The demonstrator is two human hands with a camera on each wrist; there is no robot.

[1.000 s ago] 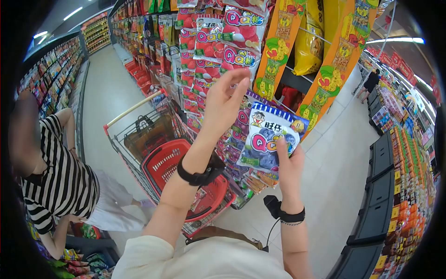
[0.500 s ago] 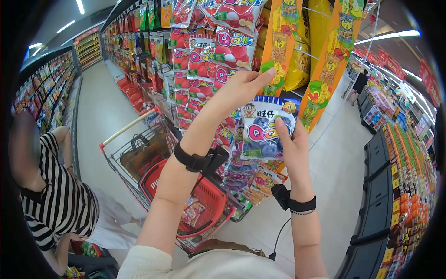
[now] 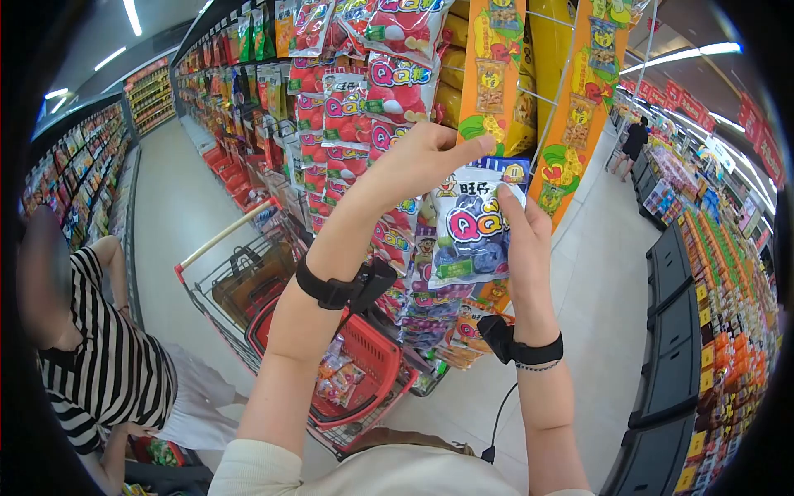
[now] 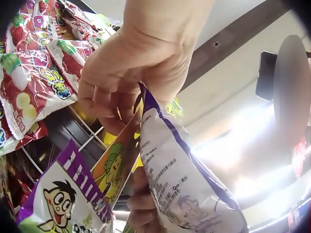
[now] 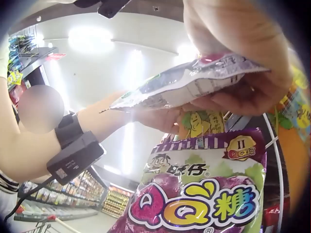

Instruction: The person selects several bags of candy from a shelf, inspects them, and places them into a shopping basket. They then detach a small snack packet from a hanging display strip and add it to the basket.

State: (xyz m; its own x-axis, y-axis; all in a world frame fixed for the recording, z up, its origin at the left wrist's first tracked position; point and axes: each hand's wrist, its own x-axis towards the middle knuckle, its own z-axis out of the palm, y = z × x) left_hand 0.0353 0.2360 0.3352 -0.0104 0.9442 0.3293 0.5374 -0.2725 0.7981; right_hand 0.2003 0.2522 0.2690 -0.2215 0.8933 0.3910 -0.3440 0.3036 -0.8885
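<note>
My right hand (image 3: pixel 529 248) grips a blue-and-white candy bag (image 3: pixel 473 236), thumb across its printed front and fingers behind. At the bag's top edge, my left hand (image 3: pixel 418 161) has curled fingers. The left wrist view has this hand (image 4: pixel 138 65) pinching the top corner of the bag (image 4: pixel 182 179), whose white back shows. In the right wrist view the bag (image 5: pixel 180 87) lies nearly edge-on under my right hand (image 5: pixel 243 58). A purple grape-coloured bag (image 5: pixel 194 194) hangs just below, beside an orange strip (image 5: pixel 199 124).
Pink candy bags (image 3: pixel 397 91) hang on the rack, with orange display strips (image 3: pixel 571 124) to their right. A cart with a red basket (image 3: pixel 364 347) holding small packets stands below. A person in a striped top (image 3: pixel 107 347) is at left; shelves (image 3: pixel 711 314) line the right.
My left hand has moved right and down to the bag's top edge, its fingers closing there. The blue bag has risen slightly in my right hand, and the view has shifted.
</note>
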